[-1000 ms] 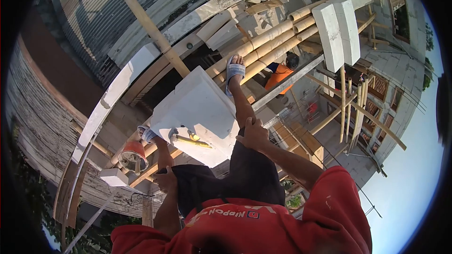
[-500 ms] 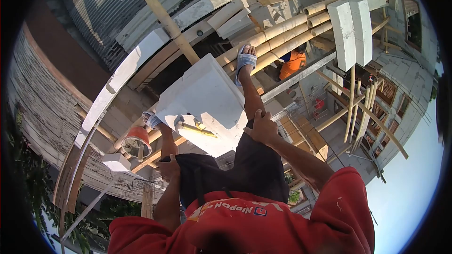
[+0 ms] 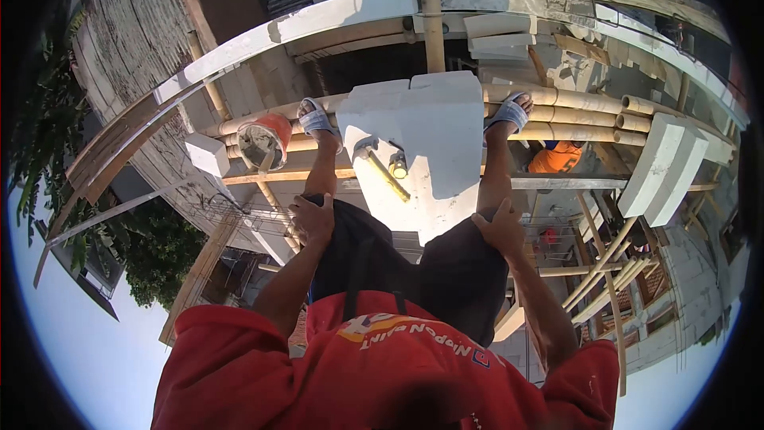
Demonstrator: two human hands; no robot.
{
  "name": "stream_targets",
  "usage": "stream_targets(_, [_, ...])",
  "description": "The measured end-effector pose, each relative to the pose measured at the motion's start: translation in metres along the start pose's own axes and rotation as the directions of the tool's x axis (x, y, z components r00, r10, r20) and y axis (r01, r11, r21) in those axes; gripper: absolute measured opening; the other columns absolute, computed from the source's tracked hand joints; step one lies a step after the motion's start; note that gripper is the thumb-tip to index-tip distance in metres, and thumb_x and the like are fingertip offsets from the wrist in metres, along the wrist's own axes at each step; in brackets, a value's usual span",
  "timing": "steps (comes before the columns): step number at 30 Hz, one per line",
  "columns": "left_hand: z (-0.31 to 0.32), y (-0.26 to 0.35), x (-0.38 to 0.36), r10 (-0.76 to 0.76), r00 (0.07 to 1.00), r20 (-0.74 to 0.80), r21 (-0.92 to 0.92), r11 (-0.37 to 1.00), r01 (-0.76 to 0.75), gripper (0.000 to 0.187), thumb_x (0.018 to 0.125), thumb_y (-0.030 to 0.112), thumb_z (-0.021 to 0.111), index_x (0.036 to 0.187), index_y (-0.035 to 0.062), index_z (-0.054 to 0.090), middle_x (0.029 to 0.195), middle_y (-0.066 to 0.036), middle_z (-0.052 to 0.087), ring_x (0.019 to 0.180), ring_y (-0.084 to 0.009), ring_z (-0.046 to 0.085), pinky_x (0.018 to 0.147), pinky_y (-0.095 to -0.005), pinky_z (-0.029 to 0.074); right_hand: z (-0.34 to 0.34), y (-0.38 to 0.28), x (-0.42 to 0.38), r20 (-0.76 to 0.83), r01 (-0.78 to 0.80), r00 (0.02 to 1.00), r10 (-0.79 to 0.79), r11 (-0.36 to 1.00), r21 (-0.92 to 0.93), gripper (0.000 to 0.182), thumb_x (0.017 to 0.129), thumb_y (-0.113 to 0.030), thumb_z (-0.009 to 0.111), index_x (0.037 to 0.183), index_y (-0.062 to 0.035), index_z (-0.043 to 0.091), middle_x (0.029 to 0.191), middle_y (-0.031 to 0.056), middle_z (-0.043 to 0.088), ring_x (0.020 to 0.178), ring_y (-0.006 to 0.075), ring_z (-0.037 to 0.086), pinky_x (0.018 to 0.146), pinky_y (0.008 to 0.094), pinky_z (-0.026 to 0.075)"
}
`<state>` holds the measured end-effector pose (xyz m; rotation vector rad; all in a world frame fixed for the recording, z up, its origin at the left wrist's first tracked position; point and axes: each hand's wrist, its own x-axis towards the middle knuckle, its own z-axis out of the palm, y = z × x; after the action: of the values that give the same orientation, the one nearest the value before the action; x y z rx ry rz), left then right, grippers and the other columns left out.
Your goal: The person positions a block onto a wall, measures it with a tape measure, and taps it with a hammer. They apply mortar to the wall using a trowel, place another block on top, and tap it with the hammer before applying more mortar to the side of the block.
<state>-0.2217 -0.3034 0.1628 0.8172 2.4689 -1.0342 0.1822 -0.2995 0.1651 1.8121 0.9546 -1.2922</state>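
My left hand (image 3: 313,219) rests on my left knee, fingers draped over it and holding no object. On the other knee lies my right hand (image 3: 501,229), fingers apart and bent over the leg, also without an object. Between my legs stand white blocks (image 3: 454,123), with my sandalled feet on bamboo poles at either side. A hammer with a yellow handle (image 3: 387,177) lies on the blocks. Right beside it sits a small black and yellow tool, perhaps a tape measure (image 3: 399,164). Neither hand touches these tools.
A red bucket (image 3: 265,143) with grey residue stands by my left foot, near a white block (image 3: 207,154). Bamboo poles (image 3: 569,115) run across under my feet. More white blocks (image 3: 664,167) stand at right. Below, a person in orange (image 3: 555,158) is partly hidden.
My view has turned, so the scene appears rotated and the blocks sit more squarely between my legs. Both hands stay on my knees, and the hammer remains on the blocks.
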Motion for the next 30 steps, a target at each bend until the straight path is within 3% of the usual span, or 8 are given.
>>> stream_targets(12, [-0.032, -0.03, 0.009, -0.026, 0.972, 0.232, -0.296, 0.95, 0.096, 0.069, 0.086, 0.045, 0.072, 0.129, -0.0003, 0.044, 0.123, -0.023, 0.051, 0.117, -0.0425, 0.057, 0.095, -0.0523, 0.051, -0.003, -0.022, 0.01, -0.023, -0.009, 1.0, 0.003, 0.969, -0.246, 0.105, 0.084, -0.063, 0.066, 0.152, 0.004, 0.022, 0.131, 0.0463, 0.043, 0.112, 0.0612, 0.056, 0.097, 0.0573, 0.049])
stream_targets(17, [-0.003, -0.053, 0.026, 0.372, 0.927, -0.055, -0.347, 0.863, -0.367, 0.05, 0.092, 0.033, 0.066, 0.13, 0.0025, 0.052, 0.128, -0.021, 0.051, 0.125, -0.0406, 0.051, 0.101, -0.0524, 0.046, -0.032, -0.087, -0.022, 0.137, 0.186, 0.982, -0.126, 0.649, -0.738, 0.079, 0.09, -0.057, 0.063, 0.137, 0.0042, 0.049, 0.115, 0.0299, 0.064, 0.106, 0.0427, 0.067, 0.086, 0.0481, 0.056])
stream_targets(20, [0.022, -0.054, 0.055, 0.464, 0.882, -0.083, -0.468, 0.763, -0.445, 0.039, 0.094, 0.028, 0.063, 0.124, 0.0038, 0.059, 0.128, -0.019, 0.053, 0.127, -0.0392, 0.05, 0.102, -0.0522, 0.044, -0.038, -0.209, -0.05, 0.367, 0.512, 0.858, -0.36, 0.541, -0.668, 0.045, 0.096, -0.045, 0.059, 0.113, -0.0038, 0.065, 0.099, 0.0178, 0.071, 0.088, 0.0328, 0.073, 0.076, 0.0445, 0.058])
stream_targets(23, [0.046, -0.027, 0.093, 0.464, 0.879, 0.108, -0.596, 0.738, -0.316, 0.037, 0.094, 0.028, 0.062, 0.123, 0.005, 0.06, 0.128, -0.019, 0.055, 0.13, -0.038, 0.048, 0.104, -0.0517, 0.041, -0.005, -0.322, -0.051, 0.074, 0.804, 0.575, -0.814, 0.547, -0.235, 0.028, 0.101, -0.03, 0.052, 0.104, -0.0051, 0.064, 0.099, 0.0145, 0.07, 0.087, 0.0379, 0.069, 0.076, 0.0486, 0.055])
stream_targets(25, [0.054, -0.003, 0.123, 0.465, 0.87, 0.167, -0.646, 0.718, -0.259, 0.037, 0.094, 0.028, 0.062, 0.124, 0.0058, 0.06, 0.129, -0.02, 0.055, 0.131, -0.0374, 0.047, 0.105, -0.0519, 0.04, 0.018, -0.397, -0.043, 0.007, 0.878, 0.447, -0.894, 0.438, -0.195, 0.029, 0.101, -0.027, 0.055, 0.113, -0.002, 0.065, 0.109, 0.0183, 0.069, 0.1, 0.0399, 0.066, 0.087, 0.0456, 0.053])
stream_targets(26, [0.055, 0.009, 0.135, 0.472, 0.869, 0.147, -0.676, 0.69, -0.261, 0.038, 0.095, 0.029, 0.061, 0.124, 0.0062, 0.06, 0.129, -0.021, 0.056, 0.131, -0.0372, 0.047, 0.105, -0.0522, 0.04, 0.038, -0.433, -0.033, -0.003, 0.88, 0.415, -0.91, 0.402, -0.253, 0.024, 0.101, -0.029, 0.055, 0.105, -0.007, 0.062, 0.099, 0.0138, 0.067, 0.088, 0.0381, 0.068, 0.075, 0.0473, 0.055])
stream_targets(28, [0.14, 0.053, 0.132, 0.202, 0.892, -0.404, -0.692, 0.57, -0.442, 0.039, 0.094, 0.028, 0.062, 0.126, 0.0068, 0.059, 0.123, -0.02, 0.058, 0.125, -0.0375, 0.051, 0.099, -0.0535, 0.045, 0.075, -0.493, -0.025, 0.05, 0.902, 0.379, -0.924, 0.357, -0.243, 0.031, 0.101, -0.031, 0.056, 0.111, -0.0036, 0.065, 0.104, 0.0174, 0.068, 0.093, 0.0393, 0.068, 0.079, 0.0443, 0.055])
stream_targets(30, [0.135, 0.077, 0.137, 0.291, 0.912, -0.29, -0.764, 0.503, -0.403, 0.041, 0.093, 0.027, 0.063, 0.129, 0.0065, 0.058, 0.125, -0.019, 0.057, 0.127, -0.0369, 0.05, 0.103, -0.0534, 0.042, 0.118, -0.537, -0.016, 0.162, 0.895, 0.365, -0.917, 0.297, -0.333, 0.044, 0.1, -0.041, 0.057, 0.119, -0.0009, 0.06, 0.103, 0.0199, 0.067, 0.093, 0.0412, 0.069, 0.078, 0.0464, 0.057])
